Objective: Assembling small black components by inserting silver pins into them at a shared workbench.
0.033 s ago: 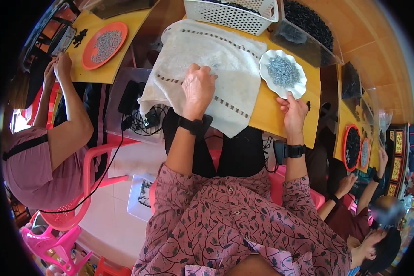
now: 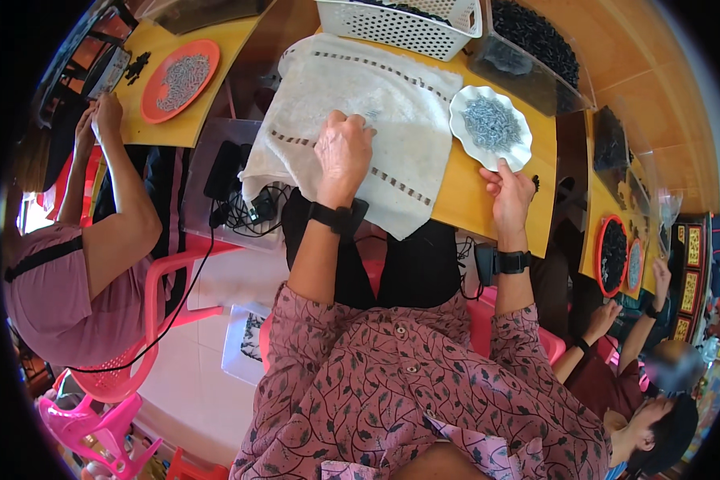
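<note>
My left hand (image 2: 343,152) rests on a pale towel (image 2: 412,152) with dark dashed stripes, its fingers curled down and closed. What the fingertips hold, if anything, is hidden. Just beyond them, a few tiny silvery bits (image 2: 372,114) lie on the cloth. At the right, my right hand (image 2: 510,192) pinches the near rim of a white wavy-edged dish (image 2: 462,136), thumb on top. A heap of small grey metal pieces that look like screws (image 2: 490,122) fills the dish, which sits on the yellow table (image 2: 472,188) beside the towel.
A white perforated basket (image 2: 400,28) and a clear bin of black parts (image 2: 536,44) stand at the far edge. Co-workers sit on both sides; an orange plate (image 2: 204,88) is at the left table. Cables (image 2: 260,208) hang from a clear box left of my knees.
</note>
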Motion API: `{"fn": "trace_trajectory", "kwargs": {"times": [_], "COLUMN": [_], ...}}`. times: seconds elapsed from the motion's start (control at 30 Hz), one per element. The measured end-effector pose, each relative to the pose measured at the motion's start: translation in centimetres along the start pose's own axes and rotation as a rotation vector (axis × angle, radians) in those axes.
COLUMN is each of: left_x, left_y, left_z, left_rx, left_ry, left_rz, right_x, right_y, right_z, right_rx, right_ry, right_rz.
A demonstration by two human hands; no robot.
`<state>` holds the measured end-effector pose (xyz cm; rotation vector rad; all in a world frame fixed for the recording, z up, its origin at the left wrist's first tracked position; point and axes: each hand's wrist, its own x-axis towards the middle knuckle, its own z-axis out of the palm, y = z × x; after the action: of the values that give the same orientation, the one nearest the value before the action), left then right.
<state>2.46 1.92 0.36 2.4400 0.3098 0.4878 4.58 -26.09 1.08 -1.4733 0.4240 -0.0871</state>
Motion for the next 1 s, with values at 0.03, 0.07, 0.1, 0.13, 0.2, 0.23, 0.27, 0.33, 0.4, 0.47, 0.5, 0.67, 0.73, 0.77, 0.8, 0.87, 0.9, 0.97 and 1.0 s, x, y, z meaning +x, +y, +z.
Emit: {"fn": "trace_trajectory", "kwargs": {"times": [0.03, 0.07, 0.1, 0.13, 0.2, 0.23, 0.27, 0.33, 0.4, 0.47, 0.5, 0.67, 0.73, 0.77, 0.8, 0.87, 0.9, 0.97, 1.0], "left_x": [0.1, 0.2, 0.2, 0.2, 0.2, 0.1, 0.1, 0.0, 0.1, 0.0, -0.2, -0.8, 0.0, 0.4, 1.1, 2.1, 2.3, 2.4, 2.4], "left_y": [-0.1, -0.1, -0.2, -0.2, -0.1, -0.2, 0.0, 0.4, 1.5, 3.4, 4.3, 6.3, 5.2, 3.5, 2.9, 2.1, 1.9, 1.5, 1.2], "left_z": [0.3, 0.5, 0.8, 1.0, 1.1, 1.1, 1.0, 1.1, 0.9, 1.1, 1.3, 2.8, 2.9, 3.3, 3.1, 2.7, 2.6, 2.6, 2.6], "left_rx": [0.004, 0.011, 0.013, 0.026, 0.043, 0.009, -0.025, -0.121, -0.217, -0.37, -0.427, -0.588, -0.385, -0.307, -0.308, -0.038, 0.01, 0.036, 0.062], "left_ry": [-0.005, -0.01, -0.013, 0.02, 0.049, 0.084, 0.119, 0.129, 0.139, 0.134, 0.112, 0.008, 0.145, 0.181, 0.176, 0.203, 0.119, 0.098, 0.08], "left_rz": [0.007, 0.013, 0.016, 0.053, 0.092, 0.086, 0.082, 0.066, 0.048, 0.146, 0.154, 0.276, 0.324, 0.253, 0.256, 0.317, 0.307, 0.329, 0.344], "right_x": [0.2, 0.4, 0.6, 0.8, 0.5, 0.2, -0.5, -1.5, -2.3, -2.5, -2.5, -2.7, -2.7, -2.8, -2.8, -2.6, -2.4, -2.4, -2.6], "right_y": [0.2, 0.5, 0.8, 1.0, 1.0, 1.0, 0.5, 0.4, 0.5, 1.0, 1.3, 1.5, 1.3, 1.4, 1.5, 1.6, 1.6, 1.5, 1.4], "right_z": [-0.3, -0.4, -0.6, -0.9, -1.2, -1.3, -0.9, -0.4, -0.3, -0.5, -0.8, -0.5, -0.7, -0.5, -0.3, -0.6, -0.9, -1.0, -0.6], "right_rx": [0.001, 0.031, 0.06, 0.063, 0.096, 0.098, 0.092, 0.086, 0.089, 0.076, 0.059, 0.056, 0.041, 0.042, 0.045, 0.053, 0.042, 0.034, 0.038], "right_ry": [0.006, 0.021, 0.036, 0.038, -0.004, -0.001, -0.005, -0.004, -0.061, -0.085, -0.121, -0.151, -0.18, -0.186, -0.181, -0.17, -0.178, -0.178, -0.18], "right_rz": [0.001, -0.018, -0.036, -0.033, -0.087, -0.084, -0.088, -0.091, -0.06, -0.041, -0.038, -0.028, 0.0, 0.005, -0.008, -0.021, -0.014, -0.006, -0.005]}}
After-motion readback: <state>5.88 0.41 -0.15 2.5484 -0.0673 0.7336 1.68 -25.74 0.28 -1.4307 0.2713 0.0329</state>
